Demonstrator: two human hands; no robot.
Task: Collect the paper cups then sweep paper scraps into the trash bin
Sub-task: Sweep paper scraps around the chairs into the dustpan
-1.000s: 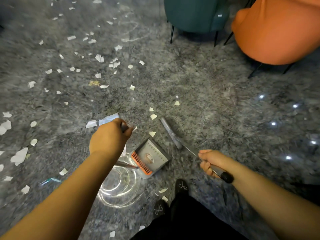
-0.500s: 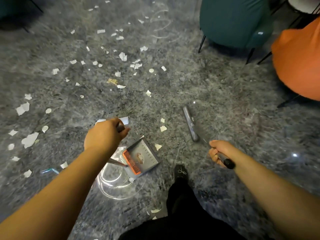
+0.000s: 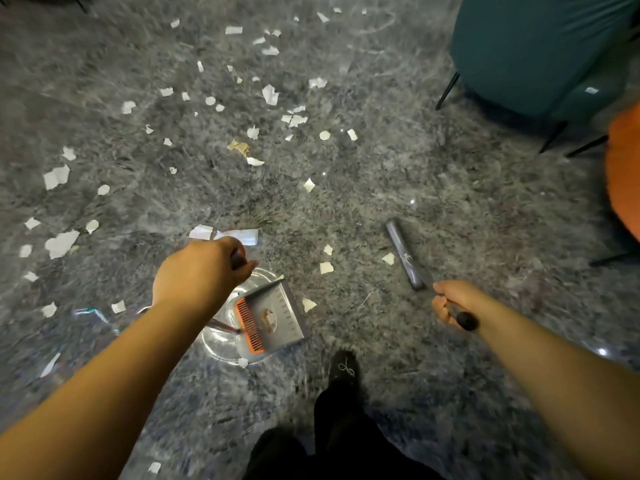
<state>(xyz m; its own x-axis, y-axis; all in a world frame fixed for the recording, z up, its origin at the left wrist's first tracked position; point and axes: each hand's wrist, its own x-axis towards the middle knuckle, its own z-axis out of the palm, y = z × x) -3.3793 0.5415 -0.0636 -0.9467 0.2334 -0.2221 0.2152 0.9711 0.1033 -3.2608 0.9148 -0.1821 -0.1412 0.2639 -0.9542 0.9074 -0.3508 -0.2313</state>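
Both hands have carried dustpan (image 3: 273, 317) and broom (image 3: 405, 259) forward across the floor (image 3: 415, 174). Left hand (image 3: 197, 271) grips the dustpan handle, right hand (image 3: 450, 303) the broom's. Paper scraps (image 3: 270, 94) look featherlight and flimsy; sweep, don't pinch.

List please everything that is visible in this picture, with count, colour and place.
paper scraps: many, white, scattered over the carpet, mostly upper left
carpet: one, grey, covers the floor
dustpan: one, grey with orange comb, lower centre
broom: one, dark, right of centre
teal chair: one, upper right
orange chair: one, right edge
clear round object: one, transparent, under the dustpan
shoe: one, black, bottom centre
left hand: grips the dustpan handle
right hand: grips the broom handle
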